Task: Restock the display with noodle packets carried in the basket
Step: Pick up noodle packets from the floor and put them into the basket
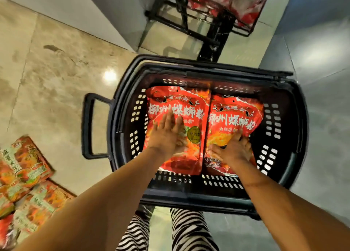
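A black plastic basket (pixel 123 118) stands on the floor below me with two red noodle packets lying flat side by side in it. My left hand (pixel 166 133) lies flat, fingers straight, on the left packet (pixel 176 103). My right hand (pixel 232 149) rests on the lower part of the right packet (pixel 236 116), its fingers spread and bent down onto the wrapper. Whether they pinch it I cannot tell. Up at the top stands a black wire display rack (pixel 212 18) holding red and white packets.
Several orange-red packets (pixel 24 177) lie stacked at the lower left. The basket's long handle (pixel 89 125) sticks out to the left. A grey wall panel (pixel 117 8) runs behind the rack. My striped trouser legs (pixel 170 230) are just behind the basket.
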Motion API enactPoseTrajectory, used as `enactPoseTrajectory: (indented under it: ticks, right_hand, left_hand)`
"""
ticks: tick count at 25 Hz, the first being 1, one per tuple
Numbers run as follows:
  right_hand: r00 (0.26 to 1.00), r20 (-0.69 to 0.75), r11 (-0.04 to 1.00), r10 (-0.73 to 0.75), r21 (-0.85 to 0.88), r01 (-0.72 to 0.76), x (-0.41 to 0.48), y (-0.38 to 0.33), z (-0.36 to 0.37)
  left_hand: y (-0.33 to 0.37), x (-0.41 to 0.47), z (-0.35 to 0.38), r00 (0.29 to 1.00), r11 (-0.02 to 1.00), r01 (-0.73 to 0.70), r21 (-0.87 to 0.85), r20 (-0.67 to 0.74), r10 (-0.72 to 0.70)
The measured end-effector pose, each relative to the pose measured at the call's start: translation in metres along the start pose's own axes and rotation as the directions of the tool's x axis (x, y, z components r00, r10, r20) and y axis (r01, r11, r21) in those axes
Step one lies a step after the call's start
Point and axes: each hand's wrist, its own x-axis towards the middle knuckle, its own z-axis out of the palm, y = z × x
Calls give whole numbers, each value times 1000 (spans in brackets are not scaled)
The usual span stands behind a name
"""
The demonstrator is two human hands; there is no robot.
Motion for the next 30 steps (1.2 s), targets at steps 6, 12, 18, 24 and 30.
enactPoseTrajectory:
  ticks: [6,12,18,24,30]
  right_hand:
    - [909,-208,931,-362,-122,343,-85,-71,-37]
    - [810,-291,860,-510,-198,470,-165,-174,-21]
    - [714,-332,787,-617,-235,571,-264,-282,81]
    - [656,-121,633,-745,-437,639,-354,-386,191]
    - [609,47,488,-792,-552,676,-396,-469,240]
  left_hand:
    - [-62,-81,-25,864,997,-51,-55,-504,16]
    - [-176,-170,17,800,925,169,-339,-502,-330]
    - [-294,-273,137,775,832,363,-420,-359,-520]
    - [-428,-391,247,652,593,562,-577,-134,-747]
    - [-483,-457,312,520,349,619,-703,34,-853]
